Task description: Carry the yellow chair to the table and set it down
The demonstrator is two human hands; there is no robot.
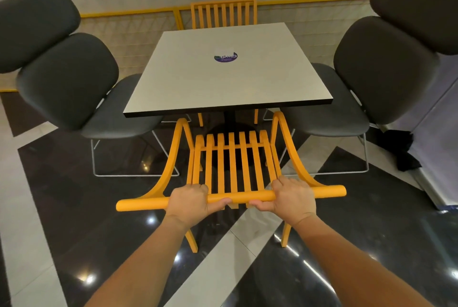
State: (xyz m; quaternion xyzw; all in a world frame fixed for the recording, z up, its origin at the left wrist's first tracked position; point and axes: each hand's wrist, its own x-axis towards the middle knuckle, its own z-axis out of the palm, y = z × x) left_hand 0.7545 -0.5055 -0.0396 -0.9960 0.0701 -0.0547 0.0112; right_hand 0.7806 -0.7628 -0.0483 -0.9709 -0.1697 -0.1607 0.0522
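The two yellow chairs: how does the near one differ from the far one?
Both hands, left hand and right hand, grip the near chair by its top rail; nobody touches the far chair. The table hides most of the far chair; the near one shows fully. Both have slatted backs.

yellow chair: smooth matt paint | table: matt laminate | floor: glossy polished stone

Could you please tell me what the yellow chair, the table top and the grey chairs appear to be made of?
Yellow chair: painted wood or moulded plastic, matt; uniform colour with no visible grain, so I cannot say which.
Table top: probably laminate, pale matt face with a dark edge band.
Grey chairs: fabric-like padded upholstery, soft rounded cushions, on thin wire legs that look like metal.
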